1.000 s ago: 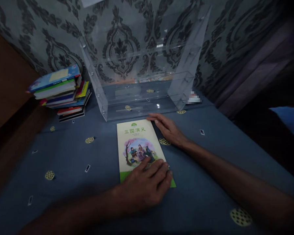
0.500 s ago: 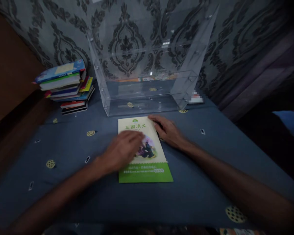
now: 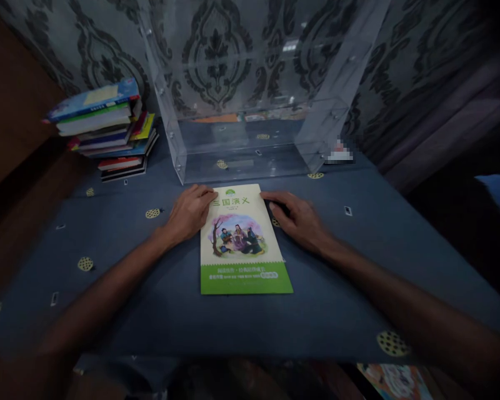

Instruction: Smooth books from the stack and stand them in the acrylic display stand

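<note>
Cream book [image 3: 235, 236], left hand [image 3: 189, 212] and right hand [image 3: 300, 221] at edges, roomy tablecloth [image 3: 119, 230]

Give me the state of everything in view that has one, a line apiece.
Book: shut, flat, front cover up
Left hand: bent, fingertips at the book's upper left corner
Right hand: index fingertip at the book's upper right corner, thumb spread from it
Stack of books: uneven, books seemingly shut
Rack: upright, see-through
Cloth: spread out
White item: pixelated, cannot tell
</note>
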The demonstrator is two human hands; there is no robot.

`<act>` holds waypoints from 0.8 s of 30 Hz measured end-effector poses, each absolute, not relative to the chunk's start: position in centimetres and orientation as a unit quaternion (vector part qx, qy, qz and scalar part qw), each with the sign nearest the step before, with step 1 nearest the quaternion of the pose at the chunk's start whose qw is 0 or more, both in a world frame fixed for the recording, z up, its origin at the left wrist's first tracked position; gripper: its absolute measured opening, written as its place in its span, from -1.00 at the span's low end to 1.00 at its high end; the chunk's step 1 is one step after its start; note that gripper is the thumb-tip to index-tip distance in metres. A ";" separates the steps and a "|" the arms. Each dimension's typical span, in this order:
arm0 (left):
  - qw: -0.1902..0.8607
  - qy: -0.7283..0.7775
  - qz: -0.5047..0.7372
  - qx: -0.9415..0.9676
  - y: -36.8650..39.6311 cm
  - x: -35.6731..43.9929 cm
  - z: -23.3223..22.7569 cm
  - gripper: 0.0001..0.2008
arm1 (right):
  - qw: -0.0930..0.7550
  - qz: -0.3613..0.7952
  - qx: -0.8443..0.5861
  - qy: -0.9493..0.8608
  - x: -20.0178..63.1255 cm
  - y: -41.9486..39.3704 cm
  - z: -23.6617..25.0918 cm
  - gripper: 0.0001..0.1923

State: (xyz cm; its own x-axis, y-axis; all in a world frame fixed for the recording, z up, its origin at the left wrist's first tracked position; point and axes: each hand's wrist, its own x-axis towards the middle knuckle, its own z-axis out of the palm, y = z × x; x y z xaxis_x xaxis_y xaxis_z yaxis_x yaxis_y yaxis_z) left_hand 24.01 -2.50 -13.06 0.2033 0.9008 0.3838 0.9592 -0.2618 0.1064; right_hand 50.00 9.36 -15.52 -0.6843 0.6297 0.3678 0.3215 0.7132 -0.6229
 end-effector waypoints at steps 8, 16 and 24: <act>0.034 -0.559 -0.191 -0.806 -3.1 25.5 -12.9 -0.68 | 0.295 0.256 -0.268 -0.881 51.3 6.9 -14.7 -0.68; -0.016 -0.486 -0.194 -0.852 -6.4 28.4 -12.6 -0.65 | 0.287 0.287 -0.230 -0.885 54.6 2.8 -14.1 -0.69; -0.016 -0.485 -0.183 -0.855 -8.6 30.8 -11.7 -0.71 | 0.297 0.302 -0.201 -0.883 56.1 -0.5 -13.5 -0.67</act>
State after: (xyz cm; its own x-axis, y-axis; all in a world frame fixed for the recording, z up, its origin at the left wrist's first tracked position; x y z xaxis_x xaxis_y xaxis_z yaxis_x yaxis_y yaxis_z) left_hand 30.84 -8.63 -11.71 0.4624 0.8353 0.2974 0.8239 -0.5288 0.2040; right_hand 56.08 -0.50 -13.49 -0.7427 0.5341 0.4039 0.1750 0.7371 -0.6527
